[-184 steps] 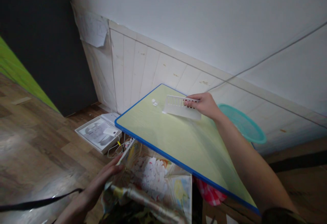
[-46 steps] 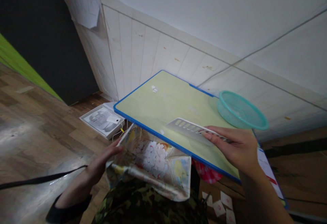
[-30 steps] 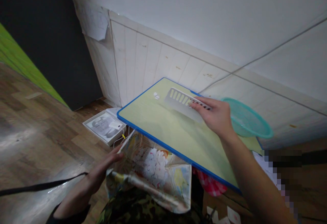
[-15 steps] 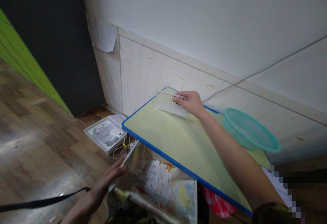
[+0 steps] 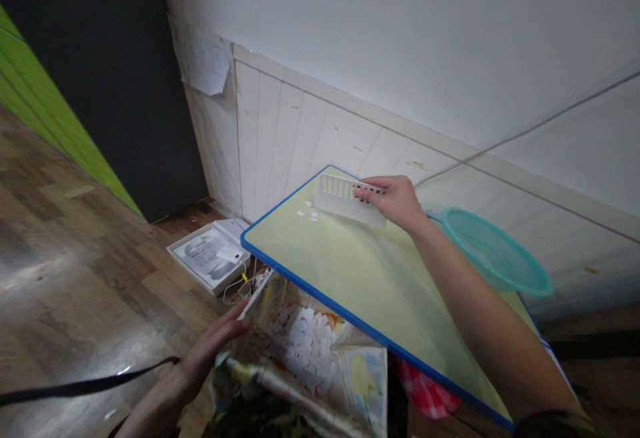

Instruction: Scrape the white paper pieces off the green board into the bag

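Note:
My right hand point(image 5: 397, 199) pinches a flat white slotted plastic plate point(image 5: 345, 208), held on edge over the far left part of the pale yellow table point(image 5: 325, 261) with a blue rim. Its lower edge is close to the tabletop; I cannot tell whether it touches. Several small white scraps point(image 5: 313, 215) lie just left of the plate. At the lower left, my left hand point(image 5: 223, 331) is closed on the raised edge of a patterned, open-topped box point(image 5: 363, 371), held below the table's near edge. Inside that box lies a heap of white scraps point(image 5: 305, 341).
A turquoise basin point(image 5: 495, 251) stands on the table's right part, near the wall. On the floor to the left is an open white box point(image 5: 205, 258) with a cable beside it. Red checked cloth point(image 5: 427, 388) shows under the table. A black strap point(image 5: 90, 385) crosses the lower left.
My right hand has moved the slotted plate a little to the right. White scraps now show on the table to its left. My left hand stays on the box edge.

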